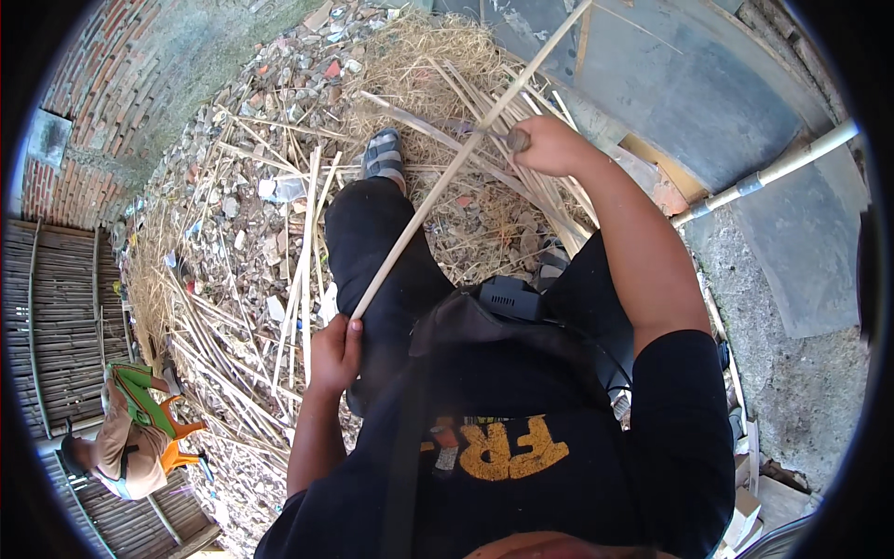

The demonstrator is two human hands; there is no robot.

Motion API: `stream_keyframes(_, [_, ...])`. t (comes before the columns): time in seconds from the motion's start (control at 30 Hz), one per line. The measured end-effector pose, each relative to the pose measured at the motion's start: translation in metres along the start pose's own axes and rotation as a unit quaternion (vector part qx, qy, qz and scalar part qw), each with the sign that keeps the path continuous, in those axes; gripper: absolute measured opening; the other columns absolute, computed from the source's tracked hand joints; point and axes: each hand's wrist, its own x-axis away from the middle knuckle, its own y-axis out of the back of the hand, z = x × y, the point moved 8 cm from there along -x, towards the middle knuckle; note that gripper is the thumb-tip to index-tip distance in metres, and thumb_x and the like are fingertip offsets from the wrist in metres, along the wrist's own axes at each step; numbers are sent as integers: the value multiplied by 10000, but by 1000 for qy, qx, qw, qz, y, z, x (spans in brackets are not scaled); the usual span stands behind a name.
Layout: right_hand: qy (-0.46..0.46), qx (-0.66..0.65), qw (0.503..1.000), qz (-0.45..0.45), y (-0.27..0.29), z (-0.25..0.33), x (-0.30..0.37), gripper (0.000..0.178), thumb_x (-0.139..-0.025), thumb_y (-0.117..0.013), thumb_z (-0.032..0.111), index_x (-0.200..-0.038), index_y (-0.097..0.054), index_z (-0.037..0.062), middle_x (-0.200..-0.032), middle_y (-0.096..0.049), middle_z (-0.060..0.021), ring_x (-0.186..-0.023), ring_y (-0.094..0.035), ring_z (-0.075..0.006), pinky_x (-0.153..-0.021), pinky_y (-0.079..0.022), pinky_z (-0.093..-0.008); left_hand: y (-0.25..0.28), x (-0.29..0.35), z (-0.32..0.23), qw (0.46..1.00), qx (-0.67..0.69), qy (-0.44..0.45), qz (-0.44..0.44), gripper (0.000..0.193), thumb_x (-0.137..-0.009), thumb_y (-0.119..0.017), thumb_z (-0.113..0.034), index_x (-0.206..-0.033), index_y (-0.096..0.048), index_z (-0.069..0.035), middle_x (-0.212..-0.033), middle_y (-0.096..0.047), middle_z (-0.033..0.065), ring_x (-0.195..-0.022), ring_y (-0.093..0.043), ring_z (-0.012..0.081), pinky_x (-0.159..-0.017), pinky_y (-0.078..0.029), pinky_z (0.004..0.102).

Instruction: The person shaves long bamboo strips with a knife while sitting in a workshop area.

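Note:
A long, pale bamboo strip (421,216) slants from my lap up to the top edge of the view. Its lower end is in my left hand (333,356), thumb lying along it above my thigh. My right hand (551,146), arm stretched forward, is closed round the rounded brown handle of a knife (517,141). The thin blade runs left from the handle to the strip and appears to touch it; its far part is hard to make out against the strips and straw behind.
Cut bamboo strips (303,270) lie scattered over rubble-strewn ground, with dry straw (428,65) ahead. Grey sheets (689,93) and a pale pole (773,172) stand at right. Another person (135,447) sits at far left near a bamboo wall (65,317). A brick wall (121,84) rises behind.

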Motion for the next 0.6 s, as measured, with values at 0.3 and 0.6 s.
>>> stream_keyframes(0.3, [18,-6,1000,-6,-1,16,11,228,-771,-714,210,-926,-694,44,-796,-674,-171,-788,-659,-354,-728,-512,-458,4,7,2,1000,-11,14,3,403,-1037,-542,-300,-748,-500,-22,-578,-527,194,-522,-532,378,-518,-396,446])
stream_keyframes(0.6, [-20,-11,1000,5,1,-7,-3,243,-758,-698,198,-943,-710,41,-841,-687,-182,-801,-671,-336,-749,-528,-459,0,1,-5,999,-30,-9,-24,381,-1032,-548,-282,-756,-512,-21,-586,-536,203,-533,-540,415,-519,-404,462])
